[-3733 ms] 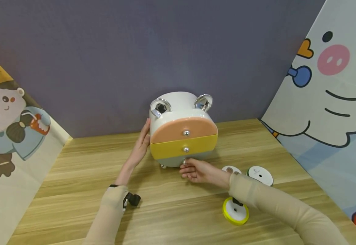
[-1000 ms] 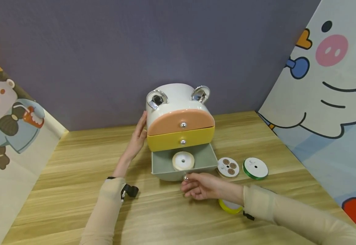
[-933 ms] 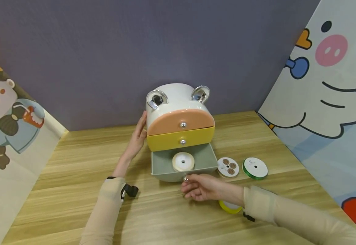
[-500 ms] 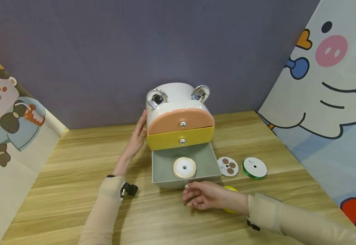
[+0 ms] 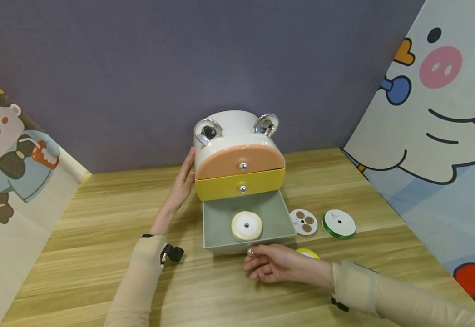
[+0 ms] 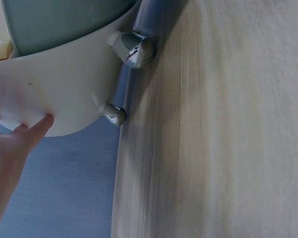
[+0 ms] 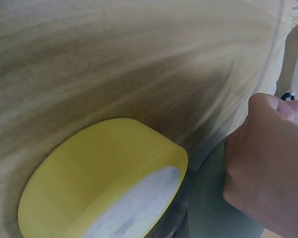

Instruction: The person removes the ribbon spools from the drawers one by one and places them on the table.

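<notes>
A white frog-shaped drawer cabinet (image 5: pixel 235 127) with chrome ring eyes stands against the back wall. My left hand (image 5: pixel 181 185) rests with extended fingers on its left side; in the left wrist view those fingertips (image 6: pixel 47 120) touch the white shell. Thumb and fingers of my right hand (image 5: pixel 276 263) pinch the silver knob (image 5: pixel 250 251) of the bottom grey-green drawer (image 5: pixel 219 213), which is pulled well out. Inside lies a cream ribbon spool (image 5: pixel 254 221), close to the drawer front. Above, the orange drawer (image 5: pixel 221 167) and yellow drawer (image 5: pixel 221 187) are closed.
Right of the drawer lie a white spool (image 5: pixel 302 229) with brown circles and a green ribbon spool (image 5: pixel 337 217). A yellow ribbon spool (image 7: pixel 89 173), mostly hidden by my right hand in the head view, sits on the wooden table (image 5: pixel 111 218). Cartoon panels flank both sides.
My right hand has drawn the bottom drawer from closed to far out, bringing the cream ribbon spool into sight. It slid slightly further over the last second. My left hand stays on the cabinet's side.
</notes>
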{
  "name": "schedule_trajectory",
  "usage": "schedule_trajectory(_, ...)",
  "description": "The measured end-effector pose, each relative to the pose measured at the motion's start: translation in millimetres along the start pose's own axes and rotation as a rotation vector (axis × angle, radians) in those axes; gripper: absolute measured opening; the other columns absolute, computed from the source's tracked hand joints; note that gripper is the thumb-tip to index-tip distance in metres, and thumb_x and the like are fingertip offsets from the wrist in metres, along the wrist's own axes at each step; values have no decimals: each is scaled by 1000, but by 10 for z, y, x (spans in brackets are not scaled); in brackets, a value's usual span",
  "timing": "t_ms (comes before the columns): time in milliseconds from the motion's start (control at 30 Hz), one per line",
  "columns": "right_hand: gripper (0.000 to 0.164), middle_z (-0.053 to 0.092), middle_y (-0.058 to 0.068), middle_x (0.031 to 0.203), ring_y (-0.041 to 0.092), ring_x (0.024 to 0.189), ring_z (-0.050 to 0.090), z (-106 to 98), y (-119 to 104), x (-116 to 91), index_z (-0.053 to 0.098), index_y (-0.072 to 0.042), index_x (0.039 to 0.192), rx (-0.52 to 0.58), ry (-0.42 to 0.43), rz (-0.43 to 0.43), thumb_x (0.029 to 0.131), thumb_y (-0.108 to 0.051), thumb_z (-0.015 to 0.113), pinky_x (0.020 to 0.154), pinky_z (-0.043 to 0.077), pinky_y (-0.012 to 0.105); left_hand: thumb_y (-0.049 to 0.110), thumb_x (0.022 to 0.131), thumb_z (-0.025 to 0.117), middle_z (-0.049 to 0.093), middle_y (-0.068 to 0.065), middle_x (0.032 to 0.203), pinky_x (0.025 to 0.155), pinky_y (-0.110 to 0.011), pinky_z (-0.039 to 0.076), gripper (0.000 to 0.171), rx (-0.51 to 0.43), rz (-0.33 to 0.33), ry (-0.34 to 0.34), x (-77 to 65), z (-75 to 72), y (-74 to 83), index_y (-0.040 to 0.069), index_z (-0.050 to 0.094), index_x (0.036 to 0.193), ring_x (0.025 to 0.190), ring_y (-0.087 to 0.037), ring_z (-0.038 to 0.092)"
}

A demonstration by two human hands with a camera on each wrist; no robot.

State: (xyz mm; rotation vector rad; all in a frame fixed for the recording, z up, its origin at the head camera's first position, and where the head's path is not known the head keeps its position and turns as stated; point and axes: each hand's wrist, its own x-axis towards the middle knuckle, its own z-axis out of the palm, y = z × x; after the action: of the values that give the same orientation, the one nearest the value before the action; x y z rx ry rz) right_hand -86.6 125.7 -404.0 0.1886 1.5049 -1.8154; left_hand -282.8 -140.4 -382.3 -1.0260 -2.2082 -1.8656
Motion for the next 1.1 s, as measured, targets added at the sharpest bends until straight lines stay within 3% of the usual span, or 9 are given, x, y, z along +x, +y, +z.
schedule_trajectory(200,26,74,-9,83,5,70,68,10,31,-15,66,-10,99,-5,-2,13,103,-28,47,66,50,15,64,95,37,3,-2,170,119,-66,20,85,6,7,18,33,-32,-266,17,11,161,155,-35,12)
schedule_trajectory(333,27,74,-8,83,5,70,68,12,52,-9,66,-10,99,-8,3,22,103,-27,46,66,51,15,69,92,38,5,5,170,119,-65,22,85,6,14,19,36,-40,-309,25,13,161,155,-32,14)
schedule_trajectory(567,28,74,-8,85,5,72,68,-9,66,-3,66,-9,102,-1,-26,33,103,-28,45,67,51,15,68,90,40,0,-11,169,121,-65,16,95,-13,-22,-9,-19,-19,30,11,10,160,155,-38,10)
schedule_trajectory(900,32,74,-5,88,6,75,69,-8,48,-28,64,-4,110,-9,-36,55,104,-28,44,68,52,16,66,92,39,0,-11,169,121,-65,16,93,-13,-20,-10,-13,-17,37,11,9,160,155,-38,10)
schedule_trajectory(1000,33,74,-4,90,7,77,70,-15,25,-69,63,-3,112,-43,-108,73,104,-28,44,70,54,18,68,90,40,0,-11,169,121,-64,16,95,-10,-21,-12,-11,-14,37,11,9,160,155,-38,10)
schedule_trajectory(1100,34,75,-3,96,7,83,70,-43,-118,-165,61,1,120,-114,-260,69,105,-25,45,74,57,20,68,90,39,0,-12,169,121,-64,16,95,-6,-15,-14,-9,-9,33,10,10,160,154,-39,11)
